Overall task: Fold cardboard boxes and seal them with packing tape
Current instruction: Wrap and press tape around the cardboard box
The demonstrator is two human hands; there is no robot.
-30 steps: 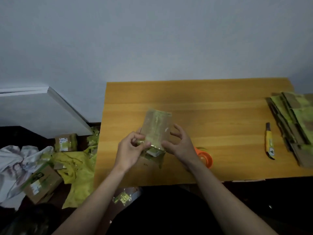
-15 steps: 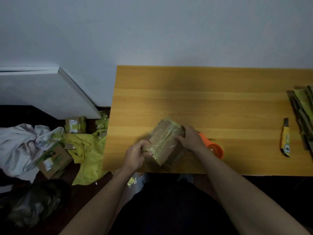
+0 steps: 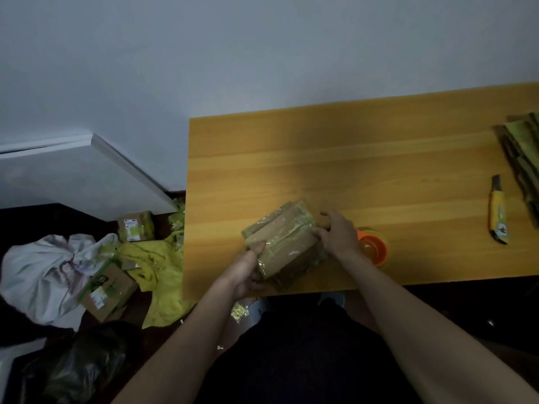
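A small brown cardboard box (image 3: 287,243), wrapped in shiny clear tape, lies tilted on the wooden table (image 3: 379,176) near its front edge. My left hand (image 3: 248,268) grips the box's near left corner, thumb on top. My right hand (image 3: 337,236) holds the box's right end with curled fingers. Just right of that hand lies an orange roll of packing tape (image 3: 374,247), partly hidden by my wrist.
A yellow utility knife (image 3: 498,218) lies at the table's right, beside a stack of flat cardboard (image 3: 522,158) at the right edge. On the floor to the left sit sealed boxes (image 3: 135,230), yellow wrapping (image 3: 157,275) and a white bag (image 3: 49,269).
The box went from held upright above the table to lying flat on it. Both hands shifted to its ends, and my head turned, moving the table rightward in view.
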